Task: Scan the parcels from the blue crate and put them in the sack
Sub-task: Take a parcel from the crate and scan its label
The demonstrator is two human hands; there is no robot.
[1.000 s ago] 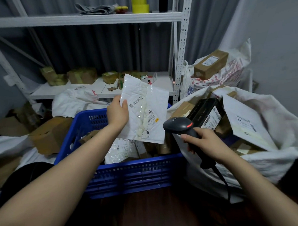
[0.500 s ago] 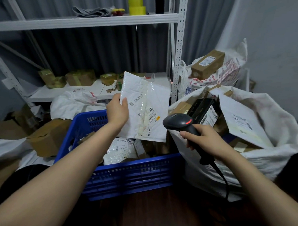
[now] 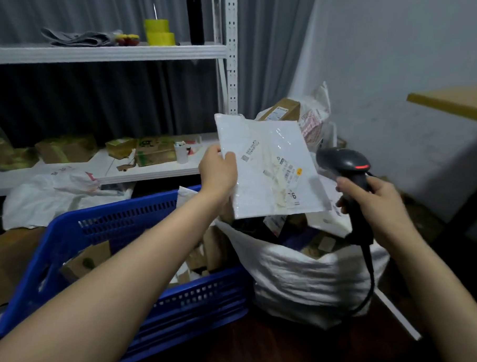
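Left hand [image 3: 217, 170] pinching one edge may drop the flat white plastic mailer [image 3: 269, 165] outside the white woven sack [image 3: 304, 276]; right hand [image 3: 369, 202] grips the black handheld scanner [image 3: 343, 162]

Dim indoor light, soft overall blur, wide-angle bending at edges, dark foreground floor

Holding both arms out, pinching a mailer [image 3: 269, 163] with the left hand [image 3: 218, 173], gripping a scanner [image 3: 343, 162] in the right hand [image 3: 377, 205].
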